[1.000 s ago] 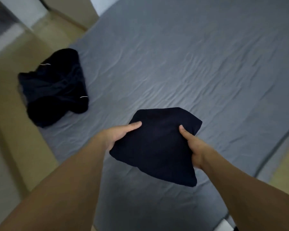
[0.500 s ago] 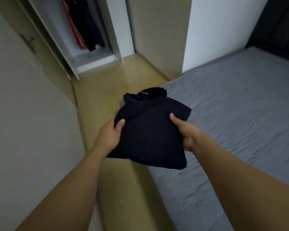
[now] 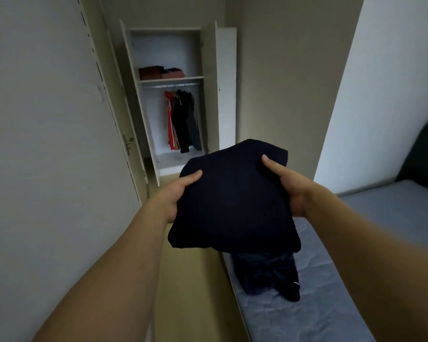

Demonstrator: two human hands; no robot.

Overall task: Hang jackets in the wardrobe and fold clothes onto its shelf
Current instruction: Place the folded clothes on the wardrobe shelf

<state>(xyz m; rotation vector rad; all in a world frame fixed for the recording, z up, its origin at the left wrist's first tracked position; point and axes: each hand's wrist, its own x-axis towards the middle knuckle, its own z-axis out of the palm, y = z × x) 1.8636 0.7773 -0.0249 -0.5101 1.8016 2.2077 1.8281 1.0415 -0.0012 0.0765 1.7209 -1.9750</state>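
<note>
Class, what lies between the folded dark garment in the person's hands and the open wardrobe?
In the head view, only bare yellowish floor separates the folded dark garment from the open wardrobe.

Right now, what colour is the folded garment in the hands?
Very dark navy, plain, no pattern visible: folded garment, seen in the head view.

No readable text, labels, brands or numbers anywhere in view.
</note>
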